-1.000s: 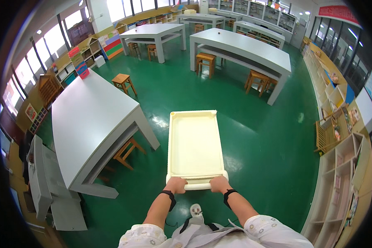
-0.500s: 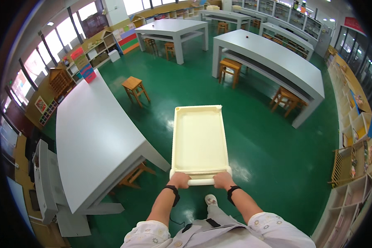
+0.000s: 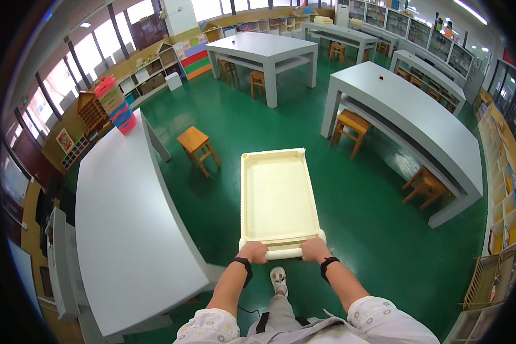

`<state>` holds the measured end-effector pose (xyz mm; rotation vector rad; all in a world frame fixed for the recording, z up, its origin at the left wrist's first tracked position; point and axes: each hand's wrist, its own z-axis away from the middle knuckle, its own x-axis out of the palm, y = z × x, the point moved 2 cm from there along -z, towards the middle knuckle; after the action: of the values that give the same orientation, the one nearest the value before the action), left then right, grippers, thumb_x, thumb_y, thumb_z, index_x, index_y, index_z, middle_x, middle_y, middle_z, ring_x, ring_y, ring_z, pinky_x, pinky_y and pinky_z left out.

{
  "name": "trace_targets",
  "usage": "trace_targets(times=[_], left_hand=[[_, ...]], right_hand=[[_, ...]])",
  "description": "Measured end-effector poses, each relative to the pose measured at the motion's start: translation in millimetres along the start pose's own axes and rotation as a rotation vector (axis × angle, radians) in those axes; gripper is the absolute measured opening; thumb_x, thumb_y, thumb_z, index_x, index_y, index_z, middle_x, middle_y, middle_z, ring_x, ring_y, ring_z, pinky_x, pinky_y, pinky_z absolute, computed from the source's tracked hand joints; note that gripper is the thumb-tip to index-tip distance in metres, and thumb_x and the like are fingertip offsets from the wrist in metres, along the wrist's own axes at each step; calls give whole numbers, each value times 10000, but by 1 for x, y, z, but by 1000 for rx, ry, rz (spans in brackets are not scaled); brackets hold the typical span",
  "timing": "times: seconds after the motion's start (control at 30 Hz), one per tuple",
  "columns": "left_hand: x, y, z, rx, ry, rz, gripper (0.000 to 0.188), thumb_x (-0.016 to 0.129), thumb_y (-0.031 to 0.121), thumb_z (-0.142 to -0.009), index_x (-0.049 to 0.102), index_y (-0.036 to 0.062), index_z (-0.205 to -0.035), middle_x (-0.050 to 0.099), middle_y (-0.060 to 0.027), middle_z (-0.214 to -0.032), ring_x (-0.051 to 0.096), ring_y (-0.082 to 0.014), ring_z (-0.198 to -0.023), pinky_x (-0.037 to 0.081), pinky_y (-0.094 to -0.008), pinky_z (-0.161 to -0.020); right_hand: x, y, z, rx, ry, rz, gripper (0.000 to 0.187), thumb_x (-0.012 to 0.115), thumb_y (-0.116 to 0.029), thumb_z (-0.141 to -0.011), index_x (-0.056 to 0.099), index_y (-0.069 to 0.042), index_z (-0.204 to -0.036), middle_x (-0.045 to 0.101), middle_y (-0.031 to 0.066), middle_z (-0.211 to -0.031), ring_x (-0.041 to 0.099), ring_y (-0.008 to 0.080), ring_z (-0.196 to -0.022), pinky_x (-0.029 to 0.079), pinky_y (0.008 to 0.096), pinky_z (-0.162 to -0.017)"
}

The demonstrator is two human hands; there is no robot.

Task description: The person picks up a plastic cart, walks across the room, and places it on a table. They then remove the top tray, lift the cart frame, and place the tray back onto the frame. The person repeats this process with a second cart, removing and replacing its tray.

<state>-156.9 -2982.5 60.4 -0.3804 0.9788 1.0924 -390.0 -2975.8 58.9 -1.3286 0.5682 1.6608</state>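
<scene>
A cream plastic cart (image 3: 278,198) with a shallow, bare top tray stands straight in front of me. Its thick rounded handle (image 3: 285,253) runs across the near end. Near the handle's left end, my left hand (image 3: 253,252) is closed around it. My right hand (image 3: 315,250) grips the same bar close to its right end. Both forearms reach forward, with a black band on each wrist. The cart's lower part and wheels are hidden under the tray.
To the left stretches a long grey table (image 3: 135,229) with stacked coloured baskets (image 3: 116,106) on its far end. A wooden stool (image 3: 198,148) stands ahead left. Another grey table (image 3: 407,114) with stools under it is on the right; shelves (image 3: 501,218) line the right wall.
The cart and I have moved forward across the green floor. Tables and stools now appear nearer and lower in view. Both hands keep their hold on the handle.
</scene>
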Motion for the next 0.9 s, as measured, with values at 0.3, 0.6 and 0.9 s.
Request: trace_targets(times=[0.3,0.6,0.9], left_hand=[[-109,-124,-144,-8,-50,101,180,667,266,-729,726,176,-873,690,-105,-894,647,-287,-872,506,-391,-776],[-225,-217,-283,-100,158,-2,265,582,112,-719,698,183,-947,688,-71,-877,657,-266,-864,526,-410,-724],[-334,-305,-428,-88,60,-42,217,703,249,-699,712,117,-871,696,-92,-880,665,-264,-855,534,-386,-744]], right_hand=[[-67,77,-181,93,-27,-20,172,610,-205,-666,708,-103,-765,688,131,-791,668,301,-771,538,407,-685],[-136,165,-339,140,48,-67,179,599,-214,-667,706,-95,-746,684,139,-768,669,309,-738,538,399,-668],[-195,261,-493,147,72,-82,159,613,-211,-642,698,-87,-696,676,132,-710,670,294,-678,539,396,-626]])
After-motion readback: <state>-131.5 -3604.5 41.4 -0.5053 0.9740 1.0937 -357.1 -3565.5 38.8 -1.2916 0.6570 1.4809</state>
